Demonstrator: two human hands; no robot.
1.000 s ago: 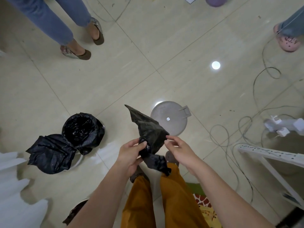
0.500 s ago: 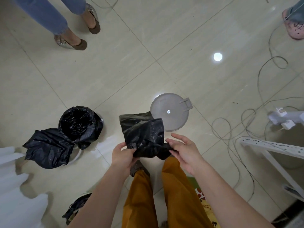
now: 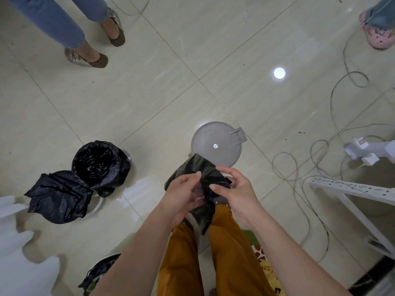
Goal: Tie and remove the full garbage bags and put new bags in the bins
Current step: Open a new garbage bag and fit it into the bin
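I hold a crumpled new black bag [image 3: 193, 167] between both hands, above my orange trouser legs. My left hand [image 3: 181, 193] pinches its left side and my right hand [image 3: 237, 191] pinches its right edge; a tail of the bag hangs down between my knees. Just beyond it stands a grey bin with its round lid [image 3: 215, 146] closed. To the left, a small bin lined with a black bag [image 3: 96, 161] stands open. A full black bag [image 3: 57, 197] lies against it on the floor.
Two other people's feet stand at the top left [image 3: 89, 58] and top right [image 3: 376, 37]. Loose cables [image 3: 320, 167] and a white power strip [image 3: 367, 154] lie on the tiles at right, next to a white rack [image 3: 352, 189]. Another black bag [image 3: 96, 272] lies near my left elbow.
The bag went from a raised pointed shape to a spread sheet and is now bunched between my hands, which have moved closer together over it. The camera tilted slightly down.
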